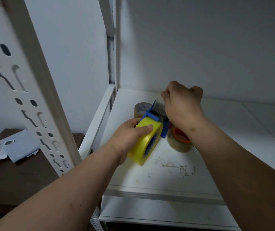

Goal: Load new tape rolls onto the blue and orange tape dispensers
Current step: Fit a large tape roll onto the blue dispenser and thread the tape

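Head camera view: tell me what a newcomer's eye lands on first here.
The bright yellow tape roll stands out first, mounted on the blue dispenser at the middle of the white shelf and gripped by the left hand. Just behind it, the right hand pinches a strip of clear tape pulled up over the dispenser. A clear roll on the orange dispenser sits to the right.

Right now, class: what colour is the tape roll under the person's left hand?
Yellow: the tape roll sits on the blue dispenser, seen best in the head view.
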`<state>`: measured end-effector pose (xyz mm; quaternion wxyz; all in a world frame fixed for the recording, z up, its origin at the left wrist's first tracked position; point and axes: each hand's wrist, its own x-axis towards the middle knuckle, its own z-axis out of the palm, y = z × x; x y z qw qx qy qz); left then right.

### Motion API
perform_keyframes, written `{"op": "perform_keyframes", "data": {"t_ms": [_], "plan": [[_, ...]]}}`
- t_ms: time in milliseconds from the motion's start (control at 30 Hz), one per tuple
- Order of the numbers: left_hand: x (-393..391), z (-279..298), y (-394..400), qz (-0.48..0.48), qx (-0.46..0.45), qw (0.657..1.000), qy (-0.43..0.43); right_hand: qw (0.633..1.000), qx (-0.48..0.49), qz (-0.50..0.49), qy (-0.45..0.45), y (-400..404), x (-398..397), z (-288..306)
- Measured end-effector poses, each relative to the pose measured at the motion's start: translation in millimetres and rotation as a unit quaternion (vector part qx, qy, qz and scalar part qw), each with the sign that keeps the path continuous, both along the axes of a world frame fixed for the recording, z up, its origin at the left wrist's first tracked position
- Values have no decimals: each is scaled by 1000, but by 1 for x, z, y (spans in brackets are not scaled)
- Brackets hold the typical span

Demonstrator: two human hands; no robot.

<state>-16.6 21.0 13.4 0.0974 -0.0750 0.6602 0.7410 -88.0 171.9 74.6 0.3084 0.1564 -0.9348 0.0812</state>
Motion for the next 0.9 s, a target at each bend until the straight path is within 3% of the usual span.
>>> {"op": "perform_keyframes", "data": {"t_ms": [333, 500, 700, 800, 900], "plan": [[-3, -5, 2, 64, -52, 996, 33, 998, -27, 28, 44, 3, 9, 16], [-6, -4, 3, 103, -65, 992, 35, 992, -109, 65, 25, 4, 10, 42], [-6, -4, 0, 101, -97, 989, 39, 986, -131, 106, -18, -2, 12, 54], [-3, -6, -3, 93, -87, 991, 50, 969, -210, 106, -69, -2, 8, 49], [-1, -9, -3, 92, -66, 992, 56, 928, -333, 90, -139, 0, 4, 40]]}}
